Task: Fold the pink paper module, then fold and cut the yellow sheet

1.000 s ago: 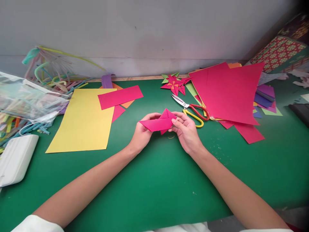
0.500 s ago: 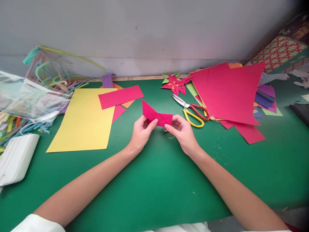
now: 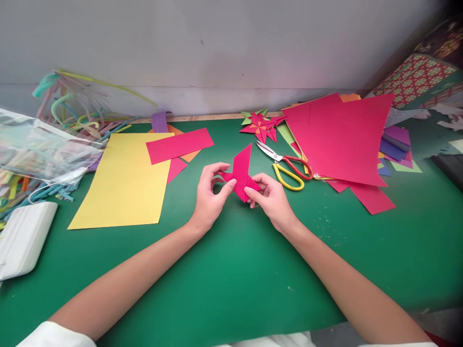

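Note:
A folded red paper piece (image 3: 241, 168) is between my two hands over the middle of the green table, one pointed flap standing upward and smaller points to the sides. My left hand (image 3: 212, 193) pinches its left part, thumb on the front face. On the lower right, my right hand (image 3: 269, 196) grips it between thumb and fingers. Scissors (image 3: 284, 165) with one red and one yellow handle lie just beyond my right hand, blades toward the back left. Behind them rest folded red and green paper stars (image 3: 259, 126).
At left lie a yellow sheet (image 3: 123, 180), a red strip (image 3: 181, 144), a white case (image 3: 27, 238) and a heap of coloured pipe cleaners (image 3: 83, 113). Large red sheets (image 3: 343, 140) and a patterned box (image 3: 419, 79) are at right on the green table (image 3: 231, 289).
The folded red paper has been turned, so its long flap now points up instead of to the upper left. My left fingers have lifted and spread a little.

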`<state>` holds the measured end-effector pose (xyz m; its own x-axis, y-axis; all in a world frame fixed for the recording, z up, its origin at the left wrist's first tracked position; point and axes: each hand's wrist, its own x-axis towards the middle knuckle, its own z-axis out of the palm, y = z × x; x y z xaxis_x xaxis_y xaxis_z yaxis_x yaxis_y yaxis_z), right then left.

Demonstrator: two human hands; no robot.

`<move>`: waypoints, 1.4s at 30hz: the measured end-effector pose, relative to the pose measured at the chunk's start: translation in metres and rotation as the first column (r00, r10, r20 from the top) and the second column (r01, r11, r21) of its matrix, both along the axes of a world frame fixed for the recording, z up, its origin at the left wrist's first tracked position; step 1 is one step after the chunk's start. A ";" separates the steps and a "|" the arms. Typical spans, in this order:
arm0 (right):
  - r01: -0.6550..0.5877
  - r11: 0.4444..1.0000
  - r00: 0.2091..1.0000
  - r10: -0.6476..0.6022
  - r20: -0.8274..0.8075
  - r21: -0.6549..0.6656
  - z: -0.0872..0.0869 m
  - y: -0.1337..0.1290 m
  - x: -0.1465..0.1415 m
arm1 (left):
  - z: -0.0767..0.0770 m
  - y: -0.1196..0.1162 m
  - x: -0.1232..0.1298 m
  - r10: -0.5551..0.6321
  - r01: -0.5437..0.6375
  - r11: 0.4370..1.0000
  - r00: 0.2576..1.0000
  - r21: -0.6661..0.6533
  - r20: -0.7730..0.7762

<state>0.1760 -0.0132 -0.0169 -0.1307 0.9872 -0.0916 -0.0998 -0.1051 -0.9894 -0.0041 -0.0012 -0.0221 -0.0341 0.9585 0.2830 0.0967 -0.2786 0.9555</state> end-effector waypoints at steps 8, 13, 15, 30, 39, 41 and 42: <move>0.011 0.999 0.995 -0.014 -0.104 -0.035 -0.005 -0.001 -0.004 | 0.002 -0.002 -0.002 -0.015 0.017 1.000 0.992 0.009 -0.123; -0.008 1.000 0.994 0.005 -0.107 -0.028 -0.003 -0.002 -0.006 | 0.001 -0.002 0.000 -0.038 0.038 0.999 0.991 -0.005 -0.125; -0.014 1.000 0.994 0.012 -0.106 -0.026 -0.002 -0.003 -0.006 | 0.000 -0.001 -0.001 -0.039 0.040 0.999 0.992 0.005 -0.124; -0.084 0.996 0.986 0.077 -0.149 -0.042 0.000 -0.004 -0.007 | 0.000 -0.001 -0.001 -0.004 0.015 0.998 0.986 0.062 -0.167; -0.055 0.997 0.970 0.040 -0.242 -0.055 -0.002 -0.003 -0.008 | -0.006 0.003 -0.001 -0.177 0.177 0.984 0.984 -0.009 -0.027; -0.063 0.996 0.961 0.045 -0.273 -0.057 -0.002 -0.003 -0.008 | -0.006 0.003 -0.001 -0.170 0.169 0.985 0.985 -0.017 -0.016; -0.068 0.996 0.959 0.049 -0.281 -0.056 -0.002 -0.003 -0.008 | -0.007 0.003 -0.001 -0.160 0.160 0.987 0.987 -0.019 -0.012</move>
<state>0.1681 -0.0162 -0.0187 -0.2173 0.9702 -0.1069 -0.3623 -0.1819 -0.9141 -0.0049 0.0020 -0.0287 0.1237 0.9563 0.2650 0.0647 -0.2742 0.9595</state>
